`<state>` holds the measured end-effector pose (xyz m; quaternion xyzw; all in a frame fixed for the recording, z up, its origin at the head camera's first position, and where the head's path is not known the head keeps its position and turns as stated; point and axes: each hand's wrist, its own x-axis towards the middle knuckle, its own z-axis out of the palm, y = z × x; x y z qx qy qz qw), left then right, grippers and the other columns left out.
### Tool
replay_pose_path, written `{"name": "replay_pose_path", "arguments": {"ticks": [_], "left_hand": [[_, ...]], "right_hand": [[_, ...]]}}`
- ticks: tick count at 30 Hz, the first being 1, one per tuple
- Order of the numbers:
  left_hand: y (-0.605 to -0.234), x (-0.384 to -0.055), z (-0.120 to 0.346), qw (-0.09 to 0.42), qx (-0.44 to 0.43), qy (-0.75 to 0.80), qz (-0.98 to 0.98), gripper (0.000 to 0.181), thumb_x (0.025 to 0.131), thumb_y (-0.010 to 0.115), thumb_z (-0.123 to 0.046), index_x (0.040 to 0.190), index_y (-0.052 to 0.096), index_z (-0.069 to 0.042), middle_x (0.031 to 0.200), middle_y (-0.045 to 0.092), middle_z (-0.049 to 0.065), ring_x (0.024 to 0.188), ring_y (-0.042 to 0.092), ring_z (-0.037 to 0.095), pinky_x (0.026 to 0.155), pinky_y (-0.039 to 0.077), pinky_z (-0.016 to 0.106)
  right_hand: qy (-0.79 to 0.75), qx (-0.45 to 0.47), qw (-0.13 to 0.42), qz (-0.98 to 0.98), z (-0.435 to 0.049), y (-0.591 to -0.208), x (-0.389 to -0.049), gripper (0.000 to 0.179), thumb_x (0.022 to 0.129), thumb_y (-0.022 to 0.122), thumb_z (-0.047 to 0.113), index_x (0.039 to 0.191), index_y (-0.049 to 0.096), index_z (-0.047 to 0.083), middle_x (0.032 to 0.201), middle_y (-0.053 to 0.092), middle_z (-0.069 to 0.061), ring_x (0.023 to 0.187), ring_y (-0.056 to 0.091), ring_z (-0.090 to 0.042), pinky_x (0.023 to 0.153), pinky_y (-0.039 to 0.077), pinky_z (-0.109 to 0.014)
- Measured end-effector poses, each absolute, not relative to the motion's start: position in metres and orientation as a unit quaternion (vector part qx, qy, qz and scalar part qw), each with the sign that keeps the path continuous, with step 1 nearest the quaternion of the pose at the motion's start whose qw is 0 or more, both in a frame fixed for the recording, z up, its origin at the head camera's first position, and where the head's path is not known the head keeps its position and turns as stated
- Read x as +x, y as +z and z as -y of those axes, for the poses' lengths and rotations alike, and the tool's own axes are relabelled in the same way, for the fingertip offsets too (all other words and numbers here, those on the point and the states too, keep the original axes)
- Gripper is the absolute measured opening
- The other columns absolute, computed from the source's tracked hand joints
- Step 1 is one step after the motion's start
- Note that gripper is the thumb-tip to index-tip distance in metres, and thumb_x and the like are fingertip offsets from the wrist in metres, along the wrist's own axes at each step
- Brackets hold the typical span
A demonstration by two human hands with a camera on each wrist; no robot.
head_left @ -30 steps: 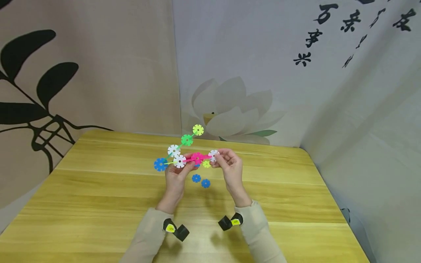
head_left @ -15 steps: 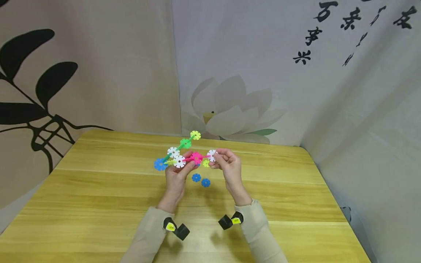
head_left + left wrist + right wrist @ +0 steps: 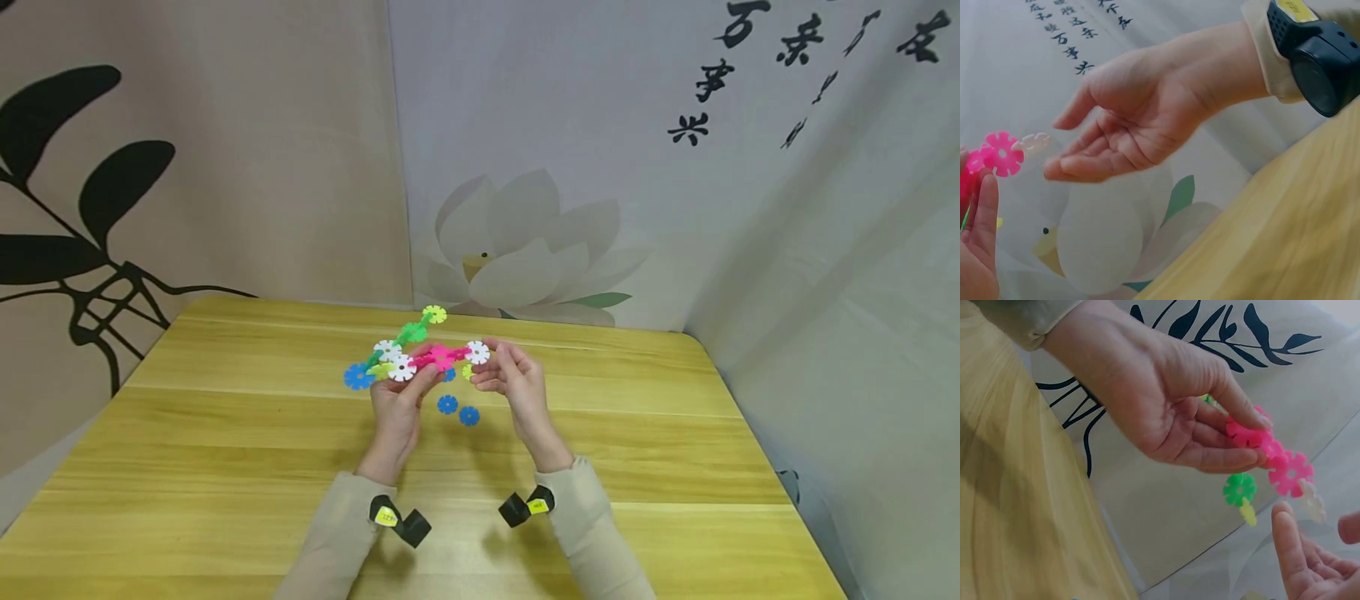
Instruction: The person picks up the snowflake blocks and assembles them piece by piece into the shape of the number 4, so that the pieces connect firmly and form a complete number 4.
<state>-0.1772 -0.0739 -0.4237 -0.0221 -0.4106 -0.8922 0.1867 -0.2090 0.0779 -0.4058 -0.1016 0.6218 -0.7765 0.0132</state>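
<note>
My left hand [image 3: 396, 417] pinches a raised assembly of interlocking snowflake discs between thumb and fingers. One branch runs right through pink discs [image 3: 441, 358] to a white disc [image 3: 477, 352] at its end. The other climbs away from a blue disc [image 3: 358, 377] through a white disc [image 3: 387, 350] and a green disc [image 3: 411, 333] to a yellow disc [image 3: 434, 314]. Just right of the end white disc is my right hand [image 3: 521, 387], holding nothing; the left wrist view shows a gap between that disc [image 3: 1036, 144] and its loosely bent fingers [image 3: 1094, 165].
Under the hands, loose blue discs [image 3: 447, 404] lie on the wooden table [image 3: 637, 433], with a yellow-green disc [image 3: 467, 372] partly hidden by the right fingers. Behind the table's far edge hangs a printed backdrop [image 3: 315, 167].
My right hand has let go of the end white disc, which it pinched before. My left hand has tilted the assembly and shifted it slightly left, lowering its yellow end.
</note>
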Motion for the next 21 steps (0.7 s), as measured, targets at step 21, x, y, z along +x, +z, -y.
{"name": "replay_pose_path", "arguments": {"ticks": [21], "left_hand": [[-0.424, -0.178, 0.080, 0.211, -0.009, -0.887, 0.410, 0.026, 0.082, 0.061, 0.013, 0.087, 0.073, -0.010, 0.098, 0.071, 0.003, 0.081, 0.068, 0.013, 0.074, 0.058, 0.028]], "right_hand": [[-0.355, -0.114, 0.109, -0.921, -0.071, -0.476, -0.235, 0.044, 0.069, 0.083, 0.010, 0.106, 0.063, -0.006, 0.103, 0.060, -0.015, 0.093, 0.057, -0.026, 0.086, 0.053, -0.037]]}}
